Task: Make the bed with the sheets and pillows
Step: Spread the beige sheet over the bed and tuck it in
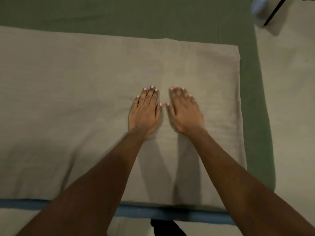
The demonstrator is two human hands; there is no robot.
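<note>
Pillow (68, 99) lies flat on the green sheet (119, 16), at the bed's near edge. Left hand (144, 114) and right hand (184, 113): fingers straight, close together, pressed flat on it, gripping nothing. Risk: an uneven sideways stroke drags the pillow askew or rucks the sheet. Long axis runs left–right across the view, right end near the bed's side.

pale beige floor (289, 92) (dimly lit); blurred white object (260, 11) top right.

I see flat beige bedding (85, 99) free ahead and to either side of left hand (144, 113) and right hand (185, 111), with a narrow gap between them. Only obstacle: blurred white object (262, 12), well ahead-right of right hand.
</note>
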